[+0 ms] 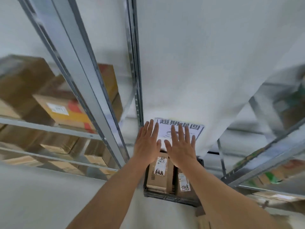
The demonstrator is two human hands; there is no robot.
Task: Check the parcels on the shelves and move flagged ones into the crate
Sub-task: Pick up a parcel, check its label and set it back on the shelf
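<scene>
Shelves (54, 128) of metal racking are seen at the far left, stacked with brown parcels (59, 108), one of them with a white label and red tape; the view there is blurred. Next to the right, the left hand (146, 144) is held flat, its fingers (151, 129) straight and spread, nothing held. Just beside it, the right hand (181, 146) is likewise flat with straight, spread fingers, empty. Both palms are raised over a white sign (179, 129) fixed low on the wall, whose large characters are partly covered; whether the sign is touched cannot be told. Below the hands a dark crate (165, 195) is set on the floor between the two racks, and two labelled boxes (158, 176) are already stood in it side by side. At the far right a second rack (264, 162) with more goods is visible, too blurred to read.

A drop into the crate is judged to be just finished, with checking of the shelves to be resumed. For that, the hands would need to be turned to a shelf and a parcel label brought into clear view
</scene>
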